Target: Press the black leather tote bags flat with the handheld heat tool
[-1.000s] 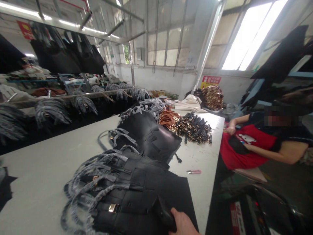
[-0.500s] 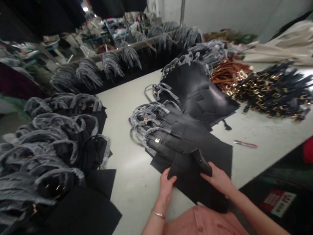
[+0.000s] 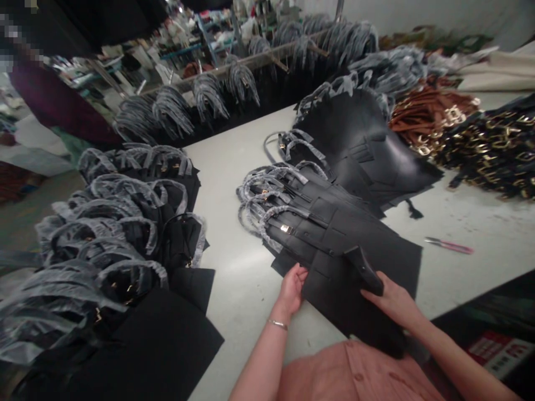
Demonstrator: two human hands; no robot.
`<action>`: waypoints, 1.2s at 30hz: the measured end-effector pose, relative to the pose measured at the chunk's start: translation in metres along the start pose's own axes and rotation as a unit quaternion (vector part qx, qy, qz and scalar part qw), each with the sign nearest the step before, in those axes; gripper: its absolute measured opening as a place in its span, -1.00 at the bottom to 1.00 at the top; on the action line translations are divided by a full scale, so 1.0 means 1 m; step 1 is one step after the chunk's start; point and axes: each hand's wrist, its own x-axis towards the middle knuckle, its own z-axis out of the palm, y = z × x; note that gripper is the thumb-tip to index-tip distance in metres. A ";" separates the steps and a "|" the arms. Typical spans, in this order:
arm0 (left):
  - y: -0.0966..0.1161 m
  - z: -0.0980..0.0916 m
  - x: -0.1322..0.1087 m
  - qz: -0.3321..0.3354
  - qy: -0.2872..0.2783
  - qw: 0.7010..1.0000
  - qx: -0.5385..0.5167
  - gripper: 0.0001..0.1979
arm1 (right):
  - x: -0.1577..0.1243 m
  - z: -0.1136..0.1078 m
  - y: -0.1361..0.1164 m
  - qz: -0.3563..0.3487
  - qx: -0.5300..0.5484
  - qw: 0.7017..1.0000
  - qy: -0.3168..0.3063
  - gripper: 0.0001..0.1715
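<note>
Stack one, far left: black bag parts [image 3: 183, 245] with plastic-wrapped handles [image 3: 136, 267], too tangled to count, one bare black sheet [image 3: 167, 340] at its near end. Handle bundles [image 3: 209, 94] hang in a row behind; nearest four distinct, farther ones merge.

Strip of pale table [image 3: 246, 295] runs between stack one and the middle.

Left hand [image 3: 292, 289], one bracelet [image 3: 277, 323] at the wrist: fingers bent at the left edge of the black panel [image 3: 334, 301]. Can't tell whether it pinches or just touches.

Middle stack [image 3: 355, 217]: one gold buckle [image 3: 286, 229] shows clearly, wrapped handles at the left end. Panel sits between both hands, near end by the shirt [image 3: 326, 373].

Right hand [image 3: 393, 303]: grip narrow, thumb and fingers closed around one folded black piece [image 3: 360, 266] — it sticks out up-left of the grip, over the panel. Loose or attached, can't tell.

Third black stack [image 3: 368, 150] just behind. Right of it: one brown strap pile [image 3: 430, 114], one black strap pile [image 3: 497, 150], neither countable.

One pair of snips [image 3: 449, 245] lies on pale tabletop between the middle stack and the table's right edge — some room around it.
</note>
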 end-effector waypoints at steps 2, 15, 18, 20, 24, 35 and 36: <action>0.001 0.001 0.004 0.023 -0.009 0.997 0.076 -0.49 | 0.000 0.000 0.001 0.001 0.000 1.000 -0.004 -0.69; 0.006 0.021 0.033 0.151 0.143 0.886 0.414 -0.62 | -0.008 -0.010 -0.010 0.021 0.070 0.997 0.025 -0.75; 0.011 0.021 0.026 0.184 0.146 0.870 0.434 -0.65 | -0.013 -0.020 -0.002 0.025 0.105 0.993 0.045 -0.72; 0.021 0.016 0.020 0.207 0.140 0.863 0.439 -0.64 | -0.016 -0.028 0.007 0.033 0.128 0.989 0.062 -0.68; 0.061 -0.007 0.005 0.238 0.098 0.867 0.426 -0.58 | -0.018 -0.040 0.029 0.067 0.161 0.980 0.091 -0.58; 0.164 -0.142 -0.083 0.076 0.073 0.904 0.415 -0.44 | -0.027 -0.033 0.040 0.131 0.199 0.969 0.065 -0.25; 0.164 -0.152 -0.090 0.075 0.086 0.901 0.419 -0.43 | -0.027 -0.031 0.039 0.129 0.198 0.970 0.059 -0.26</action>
